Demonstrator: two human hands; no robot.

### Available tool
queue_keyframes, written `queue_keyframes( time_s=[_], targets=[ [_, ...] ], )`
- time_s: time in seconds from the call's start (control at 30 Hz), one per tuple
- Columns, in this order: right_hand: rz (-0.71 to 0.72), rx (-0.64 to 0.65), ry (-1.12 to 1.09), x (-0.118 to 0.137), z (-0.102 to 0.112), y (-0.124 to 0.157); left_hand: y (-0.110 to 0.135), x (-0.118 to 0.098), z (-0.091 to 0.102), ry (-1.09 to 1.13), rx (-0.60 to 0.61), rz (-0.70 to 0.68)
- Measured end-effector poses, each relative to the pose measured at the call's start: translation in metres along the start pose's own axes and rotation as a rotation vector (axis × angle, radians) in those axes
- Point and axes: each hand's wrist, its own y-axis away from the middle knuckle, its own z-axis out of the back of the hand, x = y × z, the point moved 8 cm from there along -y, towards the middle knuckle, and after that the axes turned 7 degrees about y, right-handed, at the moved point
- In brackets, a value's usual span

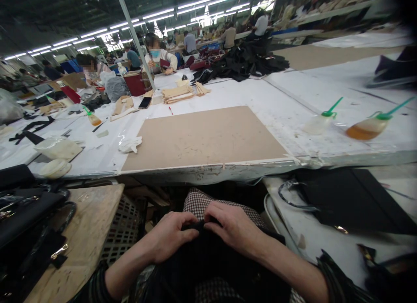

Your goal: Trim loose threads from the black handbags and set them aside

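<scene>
A piece of black fabric lies across my lap, over checked cloth. At its upper edge, my left hand pinches it between thumb and fingers. Right beside, my right hand grips the same edge, its fingertips close to those of the left. The dark material hides its full shape and its folds. Both hands are just below the front edge of the white worktable.
A brown board lies on the table ahead. Black bags rest at left, and a flat black piece at right. Two bottles with green spouts, one holding amber liquid, stand at right. Co-workers sit across the table.
</scene>
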Motion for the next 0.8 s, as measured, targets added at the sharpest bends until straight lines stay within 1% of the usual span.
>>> queue_keyframes(
  time_s=[0.13,0.23,0.3,0.43,0.67,0.8],
  targets=[
    [0.036,0.051,-0.014,0.001,0.002,-0.007,0.002,-0.003,0.002,-0.028,-0.01,-0.003],
    [0.074,0.061,-0.074,0.002,0.0,-0.008,0.003,-0.002,0.004,-0.045,-0.017,0.005],
    [0.074,0.059,-0.13,0.001,-0.002,-0.008,0.003,-0.001,0.004,-0.055,-0.015,0.009],
    [0.044,0.039,-0.22,-0.004,-0.007,-0.009,0.001,0.002,0.004,-0.034,0.009,0.021],
    [-0.025,0.012,-0.305,-0.015,-0.01,-0.005,-0.003,0.008,-0.002,0.044,0.061,0.062],
    [-0.085,0.01,-0.33,-0.021,-0.011,-0.005,-0.007,0.011,-0.002,0.03,0.062,0.086]
  ],
)
